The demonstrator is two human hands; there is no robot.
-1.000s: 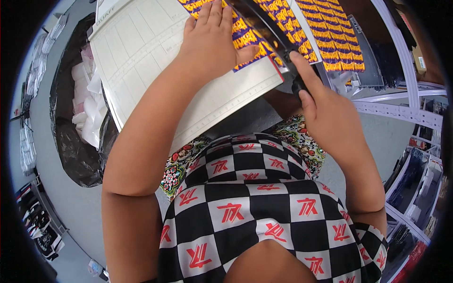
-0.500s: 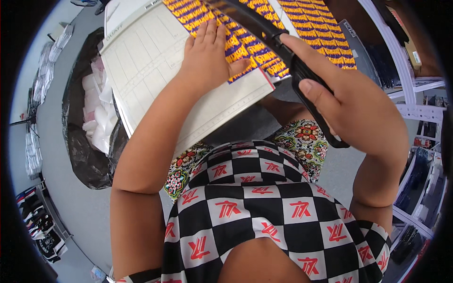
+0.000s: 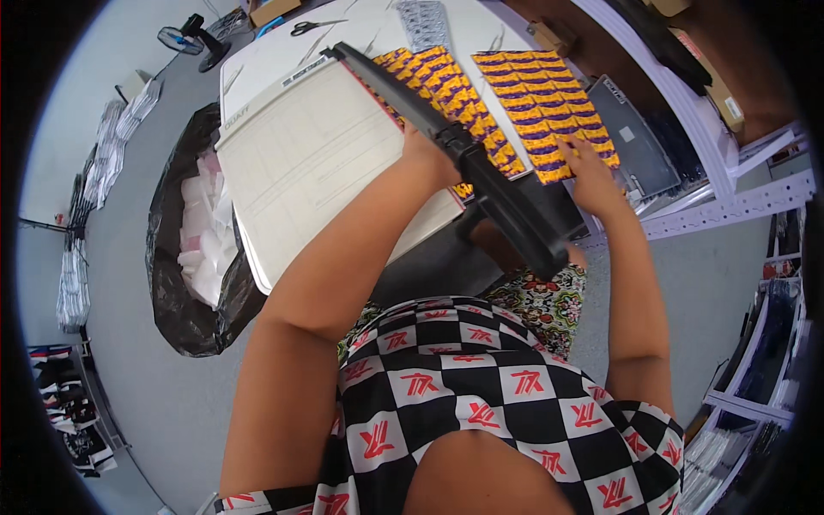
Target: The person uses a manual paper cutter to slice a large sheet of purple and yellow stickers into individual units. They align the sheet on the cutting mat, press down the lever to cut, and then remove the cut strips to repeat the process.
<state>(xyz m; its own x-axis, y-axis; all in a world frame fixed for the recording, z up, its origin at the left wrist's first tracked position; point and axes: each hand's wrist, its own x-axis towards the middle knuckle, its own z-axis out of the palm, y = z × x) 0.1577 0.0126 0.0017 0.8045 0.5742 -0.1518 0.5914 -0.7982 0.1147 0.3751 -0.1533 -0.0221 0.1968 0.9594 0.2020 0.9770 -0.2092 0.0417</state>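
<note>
A paper cutter (image 3: 300, 163) with a pale, ruled board lies on the table. Its long black blade arm (image 3: 506, 210) slants across the board's right edge, handle toward me. Beyond the arm lies a yellow and purple printed sheet (image 3: 468, 107). My left hand (image 3: 425, 159) reaches to the board's right edge at this sheet; the blade arm hides most of its fingers, so their grip cannot be told. Farther right is a second yellow and purple printed sheet (image 3: 532, 94). My right hand (image 3: 594, 180) rests its outstretched fingers on that sheet's near right part, apart from the cutter handle.
Left of the table, a black plastic bag (image 3: 184, 318) holds white and pinkish scraps. Black scissors (image 3: 313, 27) and a silvery patterned sheet (image 3: 423, 26) lie at the table's far side. A grey flat panel (image 3: 633, 137) and a pale perforated shelf frame (image 3: 730, 206) stand right.
My right hand has let go of the cutter's handle and moved onto the right-hand printed sheet. My left hand has shifted right, from atop the sheet to behind the blade arm. The view has shifted.
</note>
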